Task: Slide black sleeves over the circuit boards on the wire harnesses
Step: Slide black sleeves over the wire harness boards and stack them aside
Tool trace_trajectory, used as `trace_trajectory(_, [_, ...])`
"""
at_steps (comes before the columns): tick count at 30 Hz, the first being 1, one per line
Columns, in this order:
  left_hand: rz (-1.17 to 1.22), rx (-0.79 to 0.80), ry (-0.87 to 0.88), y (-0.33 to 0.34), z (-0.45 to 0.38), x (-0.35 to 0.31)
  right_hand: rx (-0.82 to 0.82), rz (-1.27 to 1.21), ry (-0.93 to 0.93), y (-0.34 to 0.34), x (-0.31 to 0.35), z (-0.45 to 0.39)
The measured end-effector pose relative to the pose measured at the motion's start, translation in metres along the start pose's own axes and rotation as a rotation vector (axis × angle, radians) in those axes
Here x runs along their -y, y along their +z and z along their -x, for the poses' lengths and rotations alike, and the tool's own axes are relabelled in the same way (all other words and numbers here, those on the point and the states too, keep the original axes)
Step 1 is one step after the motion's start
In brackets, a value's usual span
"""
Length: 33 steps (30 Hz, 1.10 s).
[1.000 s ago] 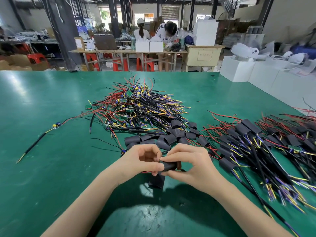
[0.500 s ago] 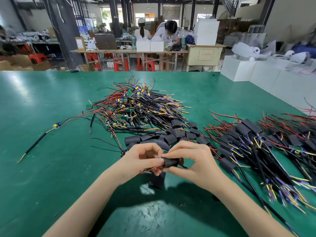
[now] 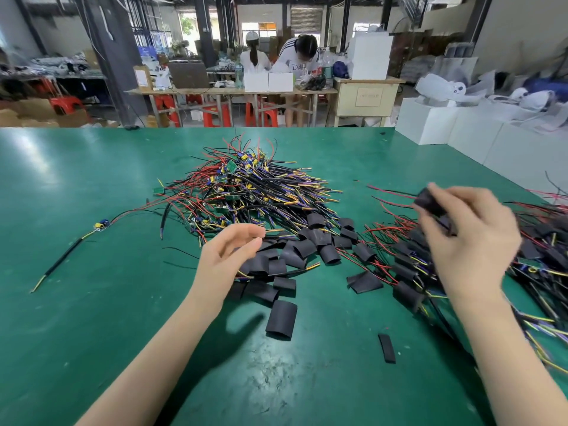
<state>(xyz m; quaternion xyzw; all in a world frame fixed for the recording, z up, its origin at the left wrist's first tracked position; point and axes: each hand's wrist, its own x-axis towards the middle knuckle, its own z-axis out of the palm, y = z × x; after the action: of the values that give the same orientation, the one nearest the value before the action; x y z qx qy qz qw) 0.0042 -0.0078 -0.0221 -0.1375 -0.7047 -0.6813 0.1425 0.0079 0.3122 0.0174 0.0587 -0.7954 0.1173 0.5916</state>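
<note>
Black-sleeved harness pinched in right hand goes to the right pile; left hand, fingers relaxed, takes another sleeve next.

**Green table and its load**

A green table carries a heap of unsleeved wire harnesses at centre; loose black sleeves lie before it; sleeved harnesses pile on the right; one lone harness lies left; a single sleeve sits nearest.
</note>
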Motion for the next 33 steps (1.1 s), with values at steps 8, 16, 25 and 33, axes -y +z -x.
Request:
trace_trajectory(8, [-0.040,-0.034,-0.051,-0.003,-0.001,0.003,0.463,0.295,0.361,0.009,-0.028,0.014])
trace_trajectory(16, [-0.123,-0.100,-0.035,-0.014,-0.006,0.010,0.243,0.114,0.192,0.010,0.003,0.013])
trace_trajectory(25, [-0.528,-0.141,-0.057,-0.019,-0.033,0.024,0.996,-0.242,-0.271,0.052,0.072,0.058])
trace_trajectory(33, [-1.163,0.183,-0.100,-0.029,-0.072,0.043,1.003,-0.243,-0.253,0.060,0.065,0.063])
